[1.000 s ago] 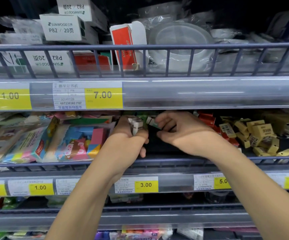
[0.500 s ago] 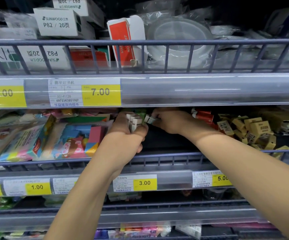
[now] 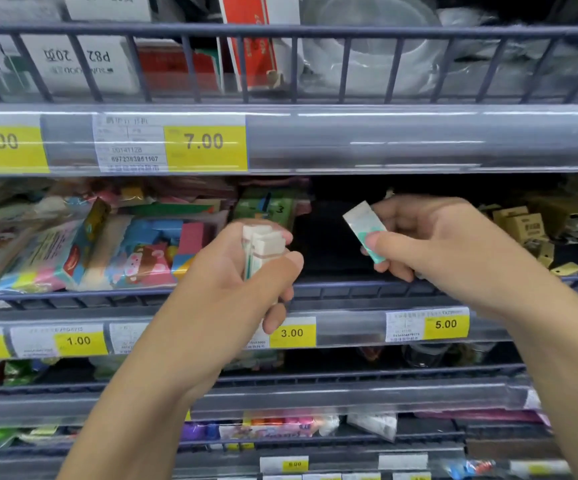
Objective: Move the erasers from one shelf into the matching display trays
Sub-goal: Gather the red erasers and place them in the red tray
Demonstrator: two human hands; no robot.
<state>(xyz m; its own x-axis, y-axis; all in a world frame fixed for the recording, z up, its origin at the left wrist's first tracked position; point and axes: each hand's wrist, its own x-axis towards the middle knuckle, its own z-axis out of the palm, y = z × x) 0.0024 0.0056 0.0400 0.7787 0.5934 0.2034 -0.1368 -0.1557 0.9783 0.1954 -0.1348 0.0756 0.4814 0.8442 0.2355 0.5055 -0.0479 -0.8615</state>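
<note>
White and mint — a flat wrapped eraser (image 3: 367, 230) sits pinched between thumb and fingers of the right hand (image 3: 432, 244), tilted, held up in front of the dark gap on the middle shelf (image 3: 349, 292). Left hand (image 3: 246, 271) is wrapped round a stack of erasers (image 3: 263, 245) — blocky white ends poking out on top, a thin green edge showing down the side. Grey wire rail runs along the shelf front, glossy plastic price strip (image 3: 349, 329) just below with yellow tags. Left of the hands, shiny cellophane packs (image 3: 107, 247) in pink, blue and yellow; far right, small tan cardboard boxes (image 3: 522, 226) tumbled loosely.
</note>
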